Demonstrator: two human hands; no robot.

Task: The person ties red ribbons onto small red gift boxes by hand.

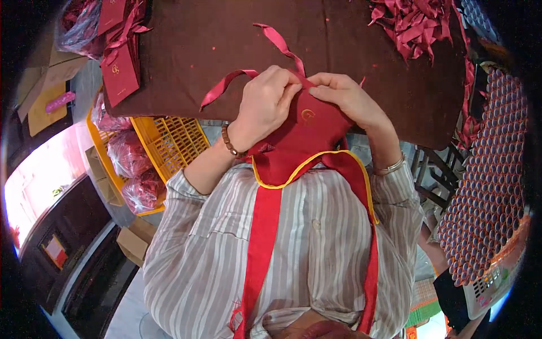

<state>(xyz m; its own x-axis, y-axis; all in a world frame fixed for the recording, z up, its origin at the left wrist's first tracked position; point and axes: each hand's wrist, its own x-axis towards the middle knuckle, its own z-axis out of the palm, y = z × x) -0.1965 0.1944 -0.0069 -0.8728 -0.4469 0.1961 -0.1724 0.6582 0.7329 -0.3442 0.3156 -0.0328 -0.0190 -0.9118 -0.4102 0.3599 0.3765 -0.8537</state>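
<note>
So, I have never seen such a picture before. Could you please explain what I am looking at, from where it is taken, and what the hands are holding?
There is no machine here. A camera worn on a person's head looks down at their own two bare hands, and its wide lens bends the edges of the picture. The striped shirt and red apron belong to that person. The left hand and right hand both hold a small red bag, from which a red ribbon trails. The hands work at the edge of a table with a dark brown cloth. More red bags lie at its far left and a heap of ribbons at its far right. Beside the table a yellow crate holds plastic packs.
</note>
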